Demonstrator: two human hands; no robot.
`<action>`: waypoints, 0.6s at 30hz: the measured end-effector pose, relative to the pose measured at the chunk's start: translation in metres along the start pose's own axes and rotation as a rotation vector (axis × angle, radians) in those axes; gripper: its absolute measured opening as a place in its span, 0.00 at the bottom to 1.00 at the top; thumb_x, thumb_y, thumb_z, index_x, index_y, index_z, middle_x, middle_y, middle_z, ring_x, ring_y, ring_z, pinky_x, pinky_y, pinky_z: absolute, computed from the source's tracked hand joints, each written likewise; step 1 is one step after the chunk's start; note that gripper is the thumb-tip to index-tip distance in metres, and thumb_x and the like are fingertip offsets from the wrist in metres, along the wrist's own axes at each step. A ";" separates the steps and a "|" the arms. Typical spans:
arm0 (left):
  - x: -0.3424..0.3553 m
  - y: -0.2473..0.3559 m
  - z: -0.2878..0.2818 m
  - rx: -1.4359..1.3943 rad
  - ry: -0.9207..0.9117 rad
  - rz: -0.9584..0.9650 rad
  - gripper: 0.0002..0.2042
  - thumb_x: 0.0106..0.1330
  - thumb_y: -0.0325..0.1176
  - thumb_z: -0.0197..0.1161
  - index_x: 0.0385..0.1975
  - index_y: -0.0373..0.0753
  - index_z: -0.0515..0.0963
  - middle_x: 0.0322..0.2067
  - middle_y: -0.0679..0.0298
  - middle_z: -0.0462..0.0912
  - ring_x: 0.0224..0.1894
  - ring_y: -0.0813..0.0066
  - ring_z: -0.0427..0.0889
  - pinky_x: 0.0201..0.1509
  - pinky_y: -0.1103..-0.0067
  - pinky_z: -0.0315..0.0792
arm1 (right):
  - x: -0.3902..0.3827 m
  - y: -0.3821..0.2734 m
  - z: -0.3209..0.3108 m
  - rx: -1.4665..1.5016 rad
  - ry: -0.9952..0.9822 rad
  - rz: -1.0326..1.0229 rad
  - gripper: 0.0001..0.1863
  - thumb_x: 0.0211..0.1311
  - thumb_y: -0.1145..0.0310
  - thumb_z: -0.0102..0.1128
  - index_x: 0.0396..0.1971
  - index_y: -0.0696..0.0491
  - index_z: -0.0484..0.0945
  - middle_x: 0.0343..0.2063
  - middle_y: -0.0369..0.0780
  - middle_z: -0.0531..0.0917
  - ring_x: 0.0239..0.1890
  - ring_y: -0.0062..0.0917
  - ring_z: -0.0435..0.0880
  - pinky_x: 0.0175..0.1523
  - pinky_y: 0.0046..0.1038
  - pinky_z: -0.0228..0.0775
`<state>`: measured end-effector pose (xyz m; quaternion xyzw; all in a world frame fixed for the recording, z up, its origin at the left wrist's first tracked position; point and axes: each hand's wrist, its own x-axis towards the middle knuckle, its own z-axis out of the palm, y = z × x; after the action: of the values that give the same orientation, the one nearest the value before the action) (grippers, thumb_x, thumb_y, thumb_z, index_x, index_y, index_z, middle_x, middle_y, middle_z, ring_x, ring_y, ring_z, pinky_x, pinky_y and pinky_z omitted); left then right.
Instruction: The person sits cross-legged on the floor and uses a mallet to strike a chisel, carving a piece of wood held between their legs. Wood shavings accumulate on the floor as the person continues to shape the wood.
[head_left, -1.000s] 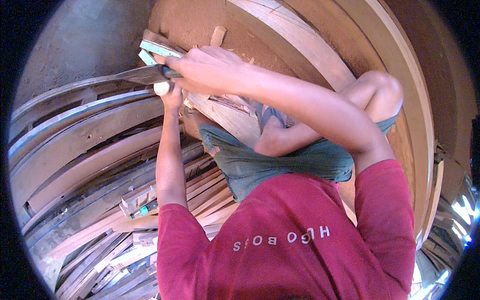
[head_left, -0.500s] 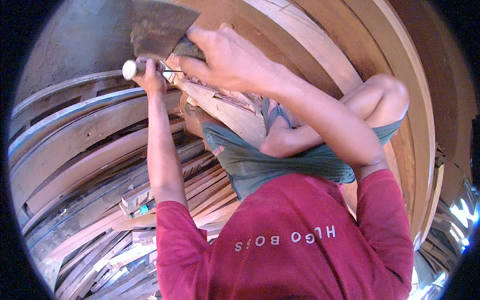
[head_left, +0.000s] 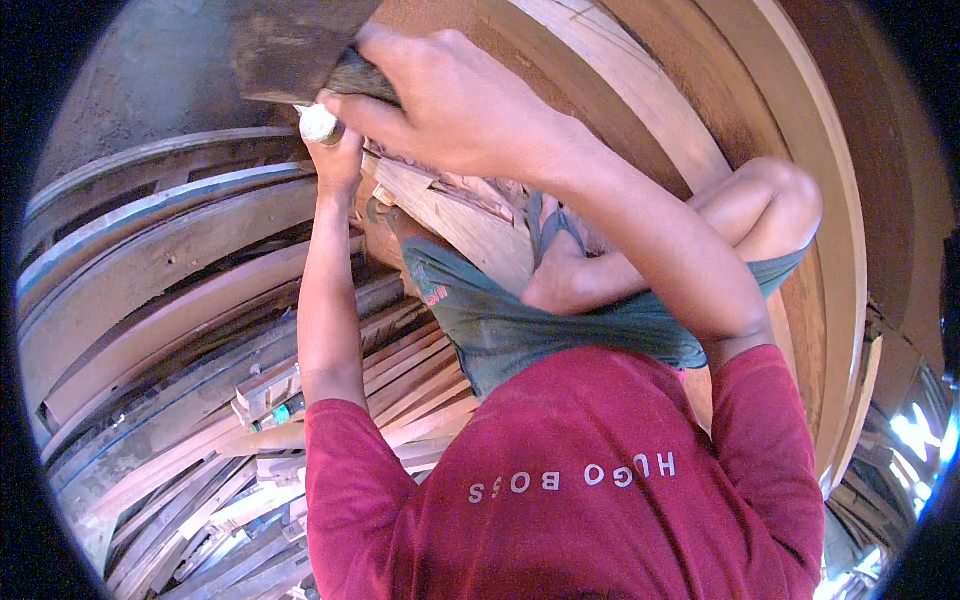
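Observation:
My right hand [head_left: 450, 100] is closed around the dark handle [head_left: 365, 80] of a tool with a broad, flat, dark blade [head_left: 290, 50], which spreads to the upper left. Just below that blade, my left hand [head_left: 337, 160] grips a tool handle with a rounded white end [head_left: 319, 124]; this end faces up, and the rest of the tool is hidden. The hands are close together, the right forearm reaching across to the left. Under them lies a pale wooden board [head_left: 460, 215] with chips and shavings beside it.
Curved wooden planks [head_left: 640, 90] rise on the right. Long ribs and planks [head_left: 150, 240] run along the left. Below them lies a heap of loose wood strips [head_left: 220, 510] with a small bottle [head_left: 275, 417]. My bent leg [head_left: 760, 205] and sandalled foot [head_left: 560, 245] are beside the board.
My left hand has moved right and tilted its tool, so the white end now faces up and the thin metal shank no longer shows. The right hand and broad blade have shifted slightly up and left.

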<state>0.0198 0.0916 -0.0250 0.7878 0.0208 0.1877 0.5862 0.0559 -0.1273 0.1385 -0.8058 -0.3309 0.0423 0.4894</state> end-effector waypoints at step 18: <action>-0.037 -0.084 -0.012 -0.159 0.151 0.088 0.14 0.57 0.28 0.61 0.43 0.35 0.74 0.41 0.62 0.77 0.44 0.69 0.75 0.52 0.71 0.70 | -0.011 0.020 0.028 -0.264 -0.337 0.054 0.21 0.62 0.56 0.56 0.50 0.52 0.73 0.26 0.51 0.82 0.31 0.49 0.83 0.35 0.47 0.75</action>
<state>-0.0027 0.1191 -0.1106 0.7225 0.0154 0.2733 0.6349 0.0460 -0.1186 0.1050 -0.8530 -0.3890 0.1458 0.3159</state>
